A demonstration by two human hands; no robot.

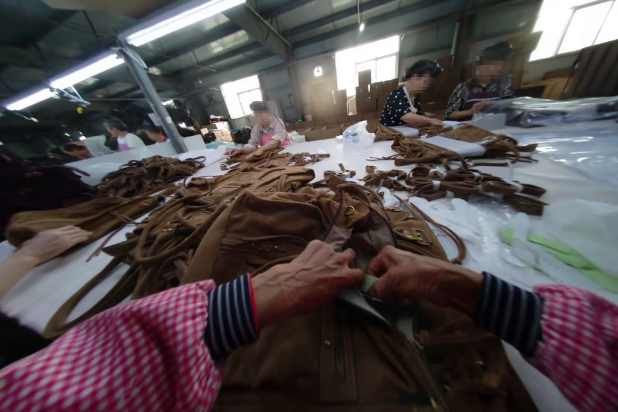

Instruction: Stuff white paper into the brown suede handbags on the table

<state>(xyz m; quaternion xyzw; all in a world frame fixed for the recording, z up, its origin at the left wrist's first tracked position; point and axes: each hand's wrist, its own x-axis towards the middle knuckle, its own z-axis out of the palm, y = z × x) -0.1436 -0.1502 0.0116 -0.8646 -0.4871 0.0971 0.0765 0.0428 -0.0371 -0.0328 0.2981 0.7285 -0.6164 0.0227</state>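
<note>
A brown bag (290, 360) lies in front of me with its mouth open near the middle of the view. Over the opening, the fingers of my left hand (309, 277) are pinched together at the edge of something pale. My right hand (420, 277) faces it from the right, thumb and fingers closed on a small light green piece (368, 282). The two hands are a short gap apart. Whether the left fingers also grip the green piece is too small to tell. Just beyond them rests another brown bag (270, 232) with straps.
Brown straps (439, 183) and more bags cover the white table (338, 153). Another person's hand (55, 243) rests on a bag at the left. Clear plastic (564, 135) and green strips (570, 254) lie right. Several people work along the far side.
</note>
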